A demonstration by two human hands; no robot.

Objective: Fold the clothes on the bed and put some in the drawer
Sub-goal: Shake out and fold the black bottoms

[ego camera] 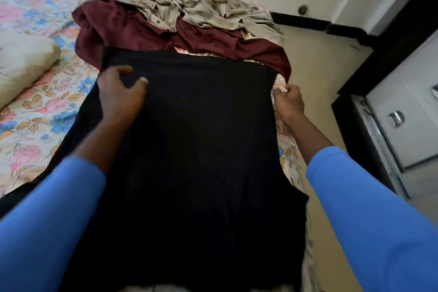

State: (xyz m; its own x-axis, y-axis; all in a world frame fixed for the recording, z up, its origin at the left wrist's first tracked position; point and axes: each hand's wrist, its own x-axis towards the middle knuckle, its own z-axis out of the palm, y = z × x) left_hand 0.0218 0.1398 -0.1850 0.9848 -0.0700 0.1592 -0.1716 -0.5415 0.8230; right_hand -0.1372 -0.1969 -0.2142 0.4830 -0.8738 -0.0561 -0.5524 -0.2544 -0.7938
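A black garment (194, 140) lies spread flat on the bed (35, 106) in front of me. My left hand (120, 92) rests on its upper left part, fingers curled into a fold of the cloth. My right hand (289, 102) is closed on the garment's right edge near the top corner. Beyond the black garment a maroon garment (132, 28) lies crumpled, and on top of it, farther back, lies a beige patterned shirt (189, 5) with buttons.
The bed has a floral sheet. A cream pillow (21, 59) lies at its left side. To the right of the bed is beige floor (317, 66), then a grey drawer unit (407, 111) with metal handles in a black frame.
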